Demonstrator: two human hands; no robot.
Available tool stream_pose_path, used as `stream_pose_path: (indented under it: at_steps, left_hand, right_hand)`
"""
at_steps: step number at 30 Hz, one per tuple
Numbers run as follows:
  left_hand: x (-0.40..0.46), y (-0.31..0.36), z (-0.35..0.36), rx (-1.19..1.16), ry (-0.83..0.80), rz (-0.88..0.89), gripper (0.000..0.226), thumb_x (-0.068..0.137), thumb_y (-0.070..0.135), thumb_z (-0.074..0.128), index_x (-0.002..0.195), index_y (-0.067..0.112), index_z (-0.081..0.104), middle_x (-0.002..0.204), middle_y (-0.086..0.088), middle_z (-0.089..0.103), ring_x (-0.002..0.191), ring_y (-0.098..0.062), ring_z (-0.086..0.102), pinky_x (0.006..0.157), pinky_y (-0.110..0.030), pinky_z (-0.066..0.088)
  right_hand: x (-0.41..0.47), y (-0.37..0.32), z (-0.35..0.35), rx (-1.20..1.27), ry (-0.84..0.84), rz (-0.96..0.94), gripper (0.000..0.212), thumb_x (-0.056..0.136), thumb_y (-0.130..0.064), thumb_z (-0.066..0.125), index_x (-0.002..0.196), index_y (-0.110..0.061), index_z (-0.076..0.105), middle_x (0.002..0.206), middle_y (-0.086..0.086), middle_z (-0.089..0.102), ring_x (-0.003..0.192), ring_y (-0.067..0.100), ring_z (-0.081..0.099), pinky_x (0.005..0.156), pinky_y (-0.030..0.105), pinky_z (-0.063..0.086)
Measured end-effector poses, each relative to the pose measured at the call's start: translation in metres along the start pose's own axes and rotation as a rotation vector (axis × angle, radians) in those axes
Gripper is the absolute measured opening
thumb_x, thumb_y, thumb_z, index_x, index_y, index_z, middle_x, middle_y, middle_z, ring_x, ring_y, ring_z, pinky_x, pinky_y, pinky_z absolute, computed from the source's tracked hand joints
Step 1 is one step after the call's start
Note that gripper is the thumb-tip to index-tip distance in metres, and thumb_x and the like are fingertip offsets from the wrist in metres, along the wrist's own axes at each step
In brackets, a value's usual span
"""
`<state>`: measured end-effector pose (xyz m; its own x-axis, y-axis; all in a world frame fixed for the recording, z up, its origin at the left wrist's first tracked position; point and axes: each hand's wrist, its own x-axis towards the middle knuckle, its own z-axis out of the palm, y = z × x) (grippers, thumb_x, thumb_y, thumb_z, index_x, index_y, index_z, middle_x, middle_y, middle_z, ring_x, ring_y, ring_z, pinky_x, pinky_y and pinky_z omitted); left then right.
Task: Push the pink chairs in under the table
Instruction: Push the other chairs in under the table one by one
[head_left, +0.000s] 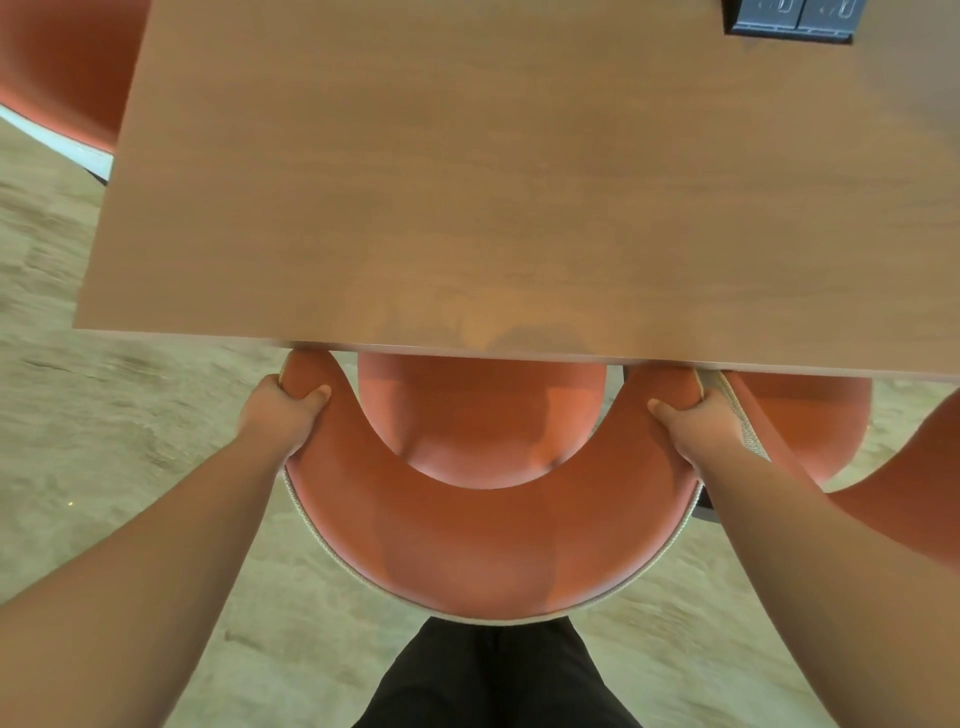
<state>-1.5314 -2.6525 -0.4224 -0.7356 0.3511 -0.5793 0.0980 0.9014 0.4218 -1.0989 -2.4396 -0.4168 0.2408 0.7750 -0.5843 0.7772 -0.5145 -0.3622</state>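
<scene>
A pink chair (488, 540) with a curved backrest stands right below me, its seat partly tucked beneath the wooden table (467, 182). My left hand (283, 415) grips the left end of the backrest, thumb on the inner face. My right hand (696, 426) grips the right end the same way. The tips of both armrest ends touch the table's near edge. A second pink chair (810, 431) stands close on the right, its seat partly under the table. A third pink chair (62, 73) shows at the far left, beyond the table's corner.
Beige carpet (130, 415) covers the floor around the table. A dark power socket box (789, 18) is set into the tabletop at the far right. My dark trouser leg (493, 675) is directly behind the chair.
</scene>
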Motion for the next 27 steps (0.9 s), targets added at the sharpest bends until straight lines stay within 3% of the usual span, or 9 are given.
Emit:
stream_pose_path:
  at_steps: [3, 6, 9, 12, 13, 16, 22, 25, 27]
  left_hand:
    - [-0.015, 0.000, -0.006, -0.135, -0.035, 0.004, 0.042, 0.096, 0.034, 0.069, 0.127, 0.008, 0.057, 0.113, -0.014, 0.064, 0.100, -0.037, 0.062, 0.091, -0.050, 0.055]
    - [-0.039, 0.001, -0.017, -0.226, -0.033, 0.055, 0.046, 0.097, 0.020, 0.064, 0.140, 0.011, 0.053, 0.121, -0.009, 0.060, 0.100, -0.028, 0.059, 0.085, -0.038, 0.047]
    - [-0.067, 0.001, -0.032, -0.300, -0.038, 0.068, 0.063, 0.096, 0.011, 0.057, 0.157, 0.013, 0.040, 0.150, -0.011, 0.055, 0.120, -0.023, 0.059, 0.091, -0.031, 0.045]
    - [-0.101, -0.002, -0.049, -0.389, -0.025, 0.108, 0.052, 0.097, 0.015, 0.058, 0.148, 0.019, 0.051, 0.126, -0.004, 0.069, 0.097, -0.012, 0.067, 0.076, -0.023, 0.050]
    - [-0.111, -0.003, -0.054, -0.405, -0.042, 0.136, 0.046, 0.098, 0.019, 0.060, 0.143, 0.021, 0.056, 0.118, -0.002, 0.071, 0.096, -0.012, 0.068, 0.080, -0.027, 0.054]
    - [-0.144, -0.007, -0.068, -0.509, -0.150, 0.172, 0.032, 0.097, 0.016, 0.065, 0.128, 0.021, 0.063, 0.115, -0.004, 0.074, 0.105, -0.018, 0.074, 0.096, -0.039, 0.058]
    - [-0.208, -0.028, -0.100, -0.625, -0.160, 0.239, 0.026, 0.095, 0.007, 0.061, 0.115, 0.023, 0.067, 0.101, -0.006, 0.080, 0.093, -0.017, 0.079, 0.080, -0.032, 0.062]
    - [-0.249, -0.043, -0.121, -0.633, -0.137, 0.312, 0.026, 0.097, 0.008, 0.057, 0.109, 0.029, 0.066, 0.091, 0.004, 0.082, 0.089, -0.012, 0.079, 0.072, -0.026, 0.060]
    - [-0.280, -0.058, -0.135, -0.655, -0.113, 0.360, 0.026, 0.099, 0.008, 0.052, 0.110, 0.028, 0.065, 0.092, 0.006, 0.082, 0.090, -0.014, 0.079, 0.077, -0.032, 0.061]
  right_hand:
    - [-0.017, -0.006, -0.007, 0.058, 0.007, -0.026, 0.063, 0.088, -0.031, 0.071, 0.142, -0.010, 0.046, 0.116, 0.016, 0.069, 0.103, 0.041, 0.066, 0.093, 0.051, 0.055]
    - [-0.048, -0.006, -0.014, 0.089, 0.034, -0.081, 0.058, 0.084, -0.016, 0.062, 0.140, -0.014, 0.047, 0.098, 0.010, 0.067, 0.083, 0.033, 0.066, 0.076, 0.043, 0.056]
    - [-0.084, 0.000, -0.018, 0.120, 0.029, -0.109, 0.060, 0.087, -0.011, 0.057, 0.145, -0.015, 0.044, 0.113, 0.007, 0.064, 0.080, 0.025, 0.062, 0.064, 0.034, 0.046]
    - [-0.123, 0.002, -0.022, 0.157, 0.047, -0.130, 0.060, 0.090, -0.011, 0.055, 0.148, -0.018, 0.042, 0.120, -0.003, 0.053, 0.096, 0.026, 0.060, 0.079, 0.037, 0.046]
    - [-0.137, 0.001, -0.022, 0.190, 0.052, -0.135, 0.058, 0.090, -0.011, 0.055, 0.147, -0.019, 0.044, 0.120, -0.005, 0.054, 0.099, 0.026, 0.060, 0.082, 0.039, 0.048]
    - [-0.179, 0.003, -0.023, 0.299, 0.057, -0.165, 0.053, 0.089, -0.010, 0.051, 0.140, -0.023, 0.050, 0.116, -0.008, 0.065, 0.093, 0.022, 0.064, 0.075, 0.033, 0.047]
    - [-0.266, 0.019, -0.022, 0.517, -0.005, -0.241, 0.042, 0.087, -0.007, 0.046, 0.121, -0.031, 0.056, 0.098, -0.010, 0.076, 0.094, 0.018, 0.073, 0.086, 0.047, 0.059]
    - [-0.310, 0.028, -0.028, 0.618, -0.049, -0.290, 0.043, 0.089, -0.002, 0.044, 0.119, -0.030, 0.058, 0.094, -0.005, 0.079, 0.087, 0.016, 0.075, 0.081, 0.044, 0.061]
    - [-0.341, 0.034, -0.036, 0.705, -0.085, -0.329, 0.042, 0.091, 0.001, 0.043, 0.115, -0.029, 0.060, 0.090, -0.004, 0.080, 0.083, 0.013, 0.075, 0.080, 0.039, 0.063]
